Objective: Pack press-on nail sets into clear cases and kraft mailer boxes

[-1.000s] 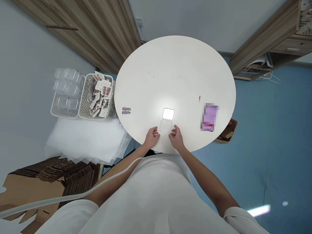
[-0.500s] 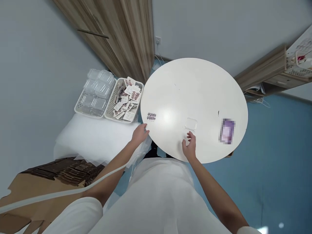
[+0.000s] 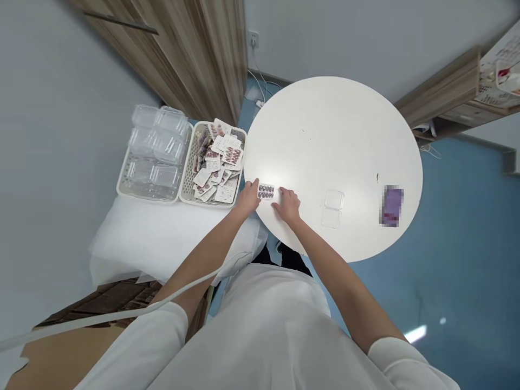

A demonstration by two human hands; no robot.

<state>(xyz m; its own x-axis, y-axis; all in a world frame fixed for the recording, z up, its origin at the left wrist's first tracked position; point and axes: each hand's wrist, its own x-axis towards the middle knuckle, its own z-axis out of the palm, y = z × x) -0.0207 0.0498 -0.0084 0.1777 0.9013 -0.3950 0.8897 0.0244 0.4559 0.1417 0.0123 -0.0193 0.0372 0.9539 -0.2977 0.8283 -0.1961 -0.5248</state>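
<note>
Where the small pale card bearing dark ovals lies: mid-frame, on the round white table.
Left bare hand: fingers at its left edge; I can't tell whether they grip.
Right bare hand: thumb and forefinger parted, just right of it.

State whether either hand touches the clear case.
No: left hand and right hand flank the press-on nails, apart from the clear case.

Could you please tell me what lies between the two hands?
In the head view, a card lies between the left hand and right hand.
</note>
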